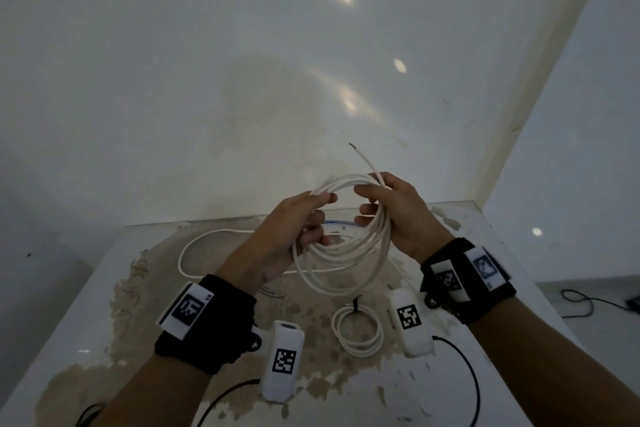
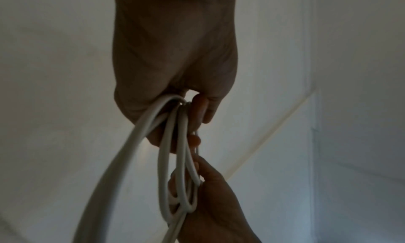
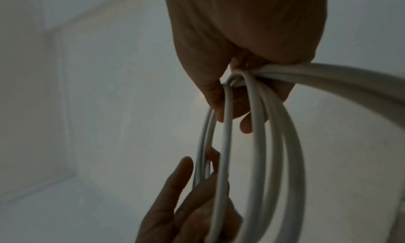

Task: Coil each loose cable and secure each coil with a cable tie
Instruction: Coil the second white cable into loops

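White walls meet in a corner behind a stained white table [image 1: 104,305]. Above it, a person holds a white coil [image 1: 346,253] of cable in the air with both hands. The left hand [image 1: 287,236] grips the coil's left side, fingers curled round the bunched loops. The right hand [image 1: 398,215] grips the right side, fingers wrapped through the ring, thumb on top. Holding opposite sides likely keeps the loops stacked and round so they cannot spring apart. The cable end [image 1: 363,158], with a dark tip, sticks up past the right hand, so the winding looks nearly done and the tie is not yet on.

On the table below lies a smaller coil [image 1: 356,329], already bound with a dark tie [image 1: 356,303]. Behind the hands another loose cable [image 1: 194,253] curves across the table, still to be coiled. A thin bluish strand lies near the table's far edge; what it is cannot be told. Black wires [image 1: 464,374] trail from the wrist cameras across the near table and could snag the coil when it is set down. No spare tie can be made out.
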